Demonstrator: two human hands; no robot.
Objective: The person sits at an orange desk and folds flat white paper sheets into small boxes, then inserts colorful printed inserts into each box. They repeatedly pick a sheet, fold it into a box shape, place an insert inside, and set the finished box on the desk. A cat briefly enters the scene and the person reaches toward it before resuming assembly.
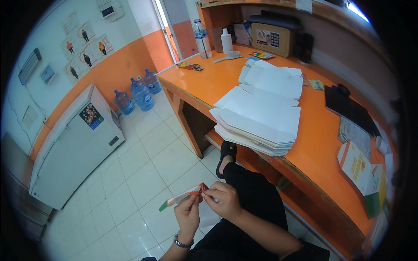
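A narrow folded card piece (pixel 177 199), red, white and green, is held off the surface (pixel 317 145), in front of and to the left of the stack of white card sheets (pixel 261 114). The left hand (pixel 187 217) has a narrow grip on it, thumb and fingers pinching its lower edge near the red end. The right hand (pixel 224 201) also has a narrow grip, its fingertips closed on the red end. The stack lies on the orange surface, its sheets overlapping unevenly. To the right of the stack are a white, yellow and green printed carton (pixel 355 167) and a flat black device (pixel 348 106). Behind the stack stands a gold safe (pixel 261 43); behind and left of the stack, a white bottle (pixel 226 42) and a clear bottle (pixel 202 41). Well left of the stack are a chest freezer (pixel 74 152) and blue water jugs (pixel 142 96).
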